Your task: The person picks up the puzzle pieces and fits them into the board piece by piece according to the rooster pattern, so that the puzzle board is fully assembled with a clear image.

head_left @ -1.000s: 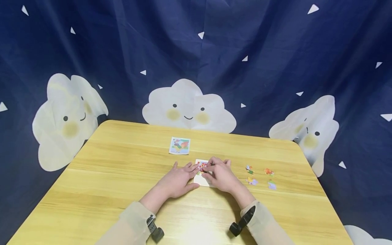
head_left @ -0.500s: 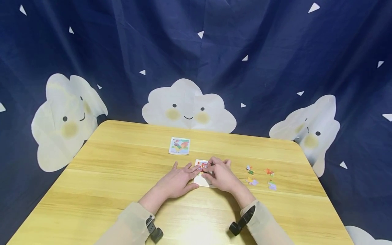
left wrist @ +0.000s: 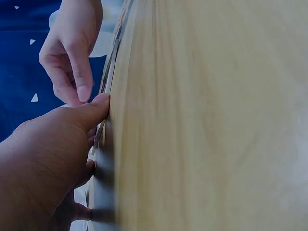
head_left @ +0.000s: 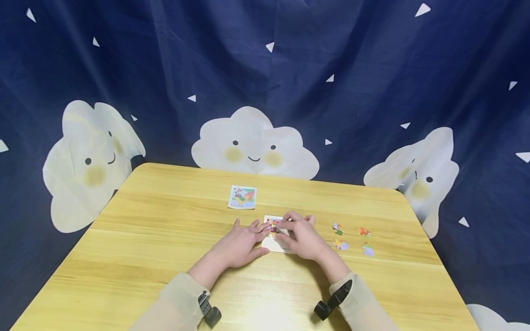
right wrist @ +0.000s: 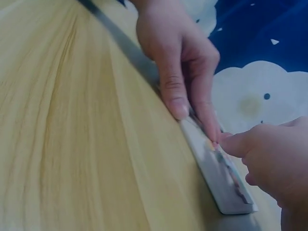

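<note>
A small white puzzle tray (head_left: 273, 244) lies on the table, with colourful puzzle pieces (head_left: 273, 225) in its far left part. My left hand (head_left: 241, 243) lies flat at the tray's left side, its fingertips over the pieces and its thumb at the near edge. In the left wrist view, that thumb (left wrist: 98, 103) sits at the tray's edge. My right hand (head_left: 304, 236) hovers over the tray's right side, bent thumb and index finger apart, covering part of the tray. No piece shows between them. The right wrist view has both hands' fingertips close together above the tray (right wrist: 211, 178).
Several loose puzzle pieces (head_left: 341, 245) lie on the wooden table (head_left: 165, 230) to the right of the tray. Behind the tray, slightly left, is a printed picture card (head_left: 242, 197) of a hen. A dark blue curtain (head_left: 232, 55) with clouds hangs behind the table.
My right hand has shifted slightly right, and its thumb and index finger have moved off the pieces, uncovering more of them. My left hand stays in place.
</note>
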{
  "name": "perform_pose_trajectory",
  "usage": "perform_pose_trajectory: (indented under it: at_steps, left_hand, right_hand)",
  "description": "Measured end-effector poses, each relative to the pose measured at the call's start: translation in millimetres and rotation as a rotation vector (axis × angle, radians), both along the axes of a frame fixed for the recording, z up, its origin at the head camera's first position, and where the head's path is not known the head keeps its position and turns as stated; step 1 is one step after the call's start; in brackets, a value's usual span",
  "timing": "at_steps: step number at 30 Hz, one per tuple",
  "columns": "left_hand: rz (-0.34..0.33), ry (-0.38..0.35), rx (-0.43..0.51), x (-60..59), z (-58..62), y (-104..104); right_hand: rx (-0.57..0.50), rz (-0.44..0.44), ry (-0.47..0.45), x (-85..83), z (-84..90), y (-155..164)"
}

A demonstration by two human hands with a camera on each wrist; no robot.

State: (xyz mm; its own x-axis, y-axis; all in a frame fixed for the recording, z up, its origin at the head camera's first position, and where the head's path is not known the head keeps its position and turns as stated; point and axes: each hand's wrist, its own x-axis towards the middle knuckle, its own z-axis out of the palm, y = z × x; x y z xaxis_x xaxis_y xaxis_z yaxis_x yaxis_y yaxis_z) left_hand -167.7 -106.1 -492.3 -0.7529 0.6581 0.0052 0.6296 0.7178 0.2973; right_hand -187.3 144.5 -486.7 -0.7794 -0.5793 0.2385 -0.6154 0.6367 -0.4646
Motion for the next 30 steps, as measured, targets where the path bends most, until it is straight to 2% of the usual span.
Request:
perform_pose_trajectory:
  at_steps: [5,17,30]
  left_hand:
    - [0.006,-0.007,-0.002,-0.8,0.3,1]
    - [0.021,-0.046,0.017,1.3,2.3,1]
    - [0.013,-0.032,0.019,3.0,3.5,2]
  right_hand:
    - [-0.070,-0.014,-0.030,3.3,6.4,10]
    - [-0.100,-0.038,-0.058,13.5,12.1,51]
    - [-0.128,-0.072,-0.022,16.6,15.7,98]
